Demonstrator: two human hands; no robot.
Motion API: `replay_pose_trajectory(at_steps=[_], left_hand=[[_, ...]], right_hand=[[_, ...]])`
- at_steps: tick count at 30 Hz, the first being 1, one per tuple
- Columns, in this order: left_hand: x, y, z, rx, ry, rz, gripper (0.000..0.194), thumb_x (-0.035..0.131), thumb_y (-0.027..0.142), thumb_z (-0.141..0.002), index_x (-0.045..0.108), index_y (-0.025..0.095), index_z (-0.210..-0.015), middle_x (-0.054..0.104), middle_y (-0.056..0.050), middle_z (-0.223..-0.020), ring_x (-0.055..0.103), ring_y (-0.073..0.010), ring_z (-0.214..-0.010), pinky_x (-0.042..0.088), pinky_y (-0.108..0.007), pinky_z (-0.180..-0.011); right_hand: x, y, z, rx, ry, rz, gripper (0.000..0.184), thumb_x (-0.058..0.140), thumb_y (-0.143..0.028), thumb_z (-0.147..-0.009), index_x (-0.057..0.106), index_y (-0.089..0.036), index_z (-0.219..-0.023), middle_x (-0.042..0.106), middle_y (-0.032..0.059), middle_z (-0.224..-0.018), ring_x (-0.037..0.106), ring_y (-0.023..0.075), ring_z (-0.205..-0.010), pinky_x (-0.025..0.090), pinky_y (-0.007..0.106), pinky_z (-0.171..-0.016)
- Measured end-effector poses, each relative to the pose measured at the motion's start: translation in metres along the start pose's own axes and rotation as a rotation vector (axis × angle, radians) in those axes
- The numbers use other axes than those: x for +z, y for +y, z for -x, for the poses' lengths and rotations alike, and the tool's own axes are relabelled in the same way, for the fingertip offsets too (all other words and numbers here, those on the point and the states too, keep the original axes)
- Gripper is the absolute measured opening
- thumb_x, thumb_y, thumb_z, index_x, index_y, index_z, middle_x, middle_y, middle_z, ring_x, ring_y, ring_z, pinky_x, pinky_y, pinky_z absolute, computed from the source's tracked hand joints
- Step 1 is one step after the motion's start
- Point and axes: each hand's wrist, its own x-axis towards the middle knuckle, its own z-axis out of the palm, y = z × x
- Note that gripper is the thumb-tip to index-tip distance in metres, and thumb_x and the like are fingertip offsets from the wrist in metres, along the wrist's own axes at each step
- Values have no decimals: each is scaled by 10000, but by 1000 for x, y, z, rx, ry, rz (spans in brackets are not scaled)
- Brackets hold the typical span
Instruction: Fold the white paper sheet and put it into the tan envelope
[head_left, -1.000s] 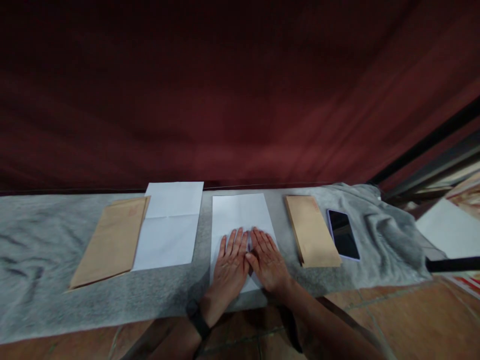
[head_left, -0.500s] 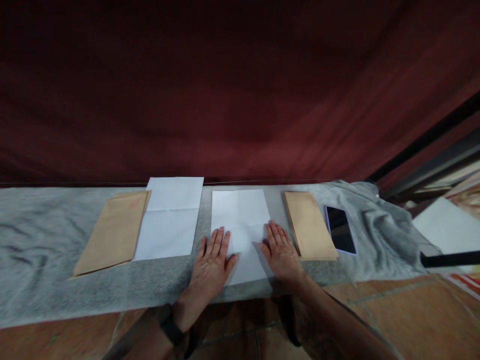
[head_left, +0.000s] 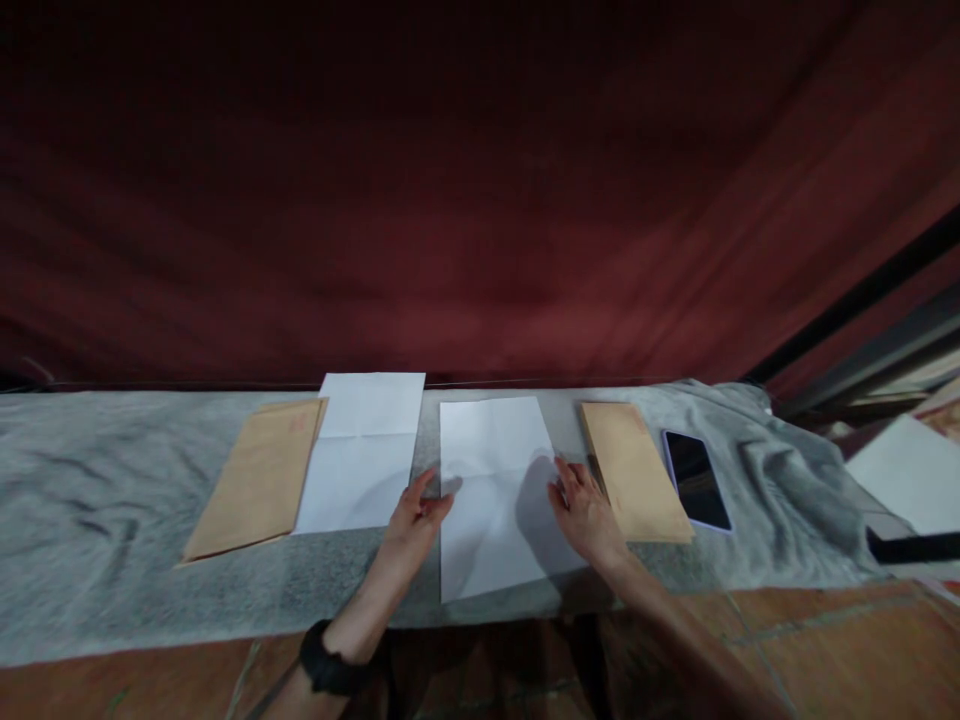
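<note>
A creased white sheet of paper [head_left: 491, 510] lies unfolded on the grey cloth in front of me. My left hand [head_left: 415, 515] is at its left edge, fingers apart and holding nothing. On the right edge, my right hand [head_left: 589, 510] has its fingers loosely bent and parted, nothing gripped; I cannot tell whether the fingertips touch the paper. Left of the sheet are more creased white paper [head_left: 367, 470] and a stack of brown envelopes [head_left: 259, 480], which overlaps that paper's left side. Close beside my right hand sits another stack of brown envelopes [head_left: 641, 475].
A phone [head_left: 697, 480] with a lilac edge lies right of the right envelope stack. The grey cloth [head_left: 97, 560] is rumpled at both ends. Behind hangs a dark red curtain [head_left: 480, 250]. Tiled floor [head_left: 825, 640] shows in front, and a black bar [head_left: 911, 546] juts in at right.
Both hands have lifted from lying flat on the middle sheet and moved apart to its side edges. The whole view has shifted slightly, with things appearing further right and lower.
</note>
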Motion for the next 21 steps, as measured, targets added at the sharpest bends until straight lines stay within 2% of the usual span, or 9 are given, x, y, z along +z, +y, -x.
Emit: replay_pose_trajectory(at_steps=[4, 10, 13, 18, 21], left_hand=[[4, 0, -4, -72, 47, 107, 661, 747, 431, -703, 617, 185, -1302, 691, -76, -1101, 659, -200, -871, 509, -310, -727], [10, -1, -13, -35, 13, 121, 701, 727, 335, -705, 548, 142, -1355, 634, 39, -693, 597, -178, -669, 454, -297, -646], [10, 3, -13, -7, -6, 71, 737, 683, 268, -715, 499, 129, -1415, 603, 58, -640, 547, -163, -600, 424, -284, -596], [1, 15, -8, -179, -66, 268, 856, 707, 250, -669, 445, 163, -1479, 604, 57, -676, 555, -134, -569, 389, -231, -519], [-10, 22, -8, -236, -94, 385, 936, 719, 212, -631, 413, 228, -1515, 562, 93, -612, 526, -103, -504, 349, -192, -489]], right_hand=[[7, 4, -3, 15, 19, -58, 448, 467, -279, -989, 559, -173, -1414, 656, 126, -1124, 677, 263, -1015, 554, 402, -925], [10, 5, -6, 52, 46, -121, 453, 468, -298, -983, 541, -179, -1414, 655, 110, -1054, 692, 256, -933, 564, 408, -901], [9, 5, -6, 59, 34, -161, 452, 456, -303, -984, 541, -167, -1406, 654, 114, -1064, 701, 246, -914, 568, 399, -897], [7, 10, -10, 113, 15, -224, 442, 430, -271, -969, 579, -183, -1376, 678, 124, -1115, 711, 238, -888, 580, 384, -836], [6, 16, -15, 108, 4, -393, 448, 404, -212, -934, 632, -218, -1320, 709, 98, -1116, 712, 230, -949, 582, 382, -857]])
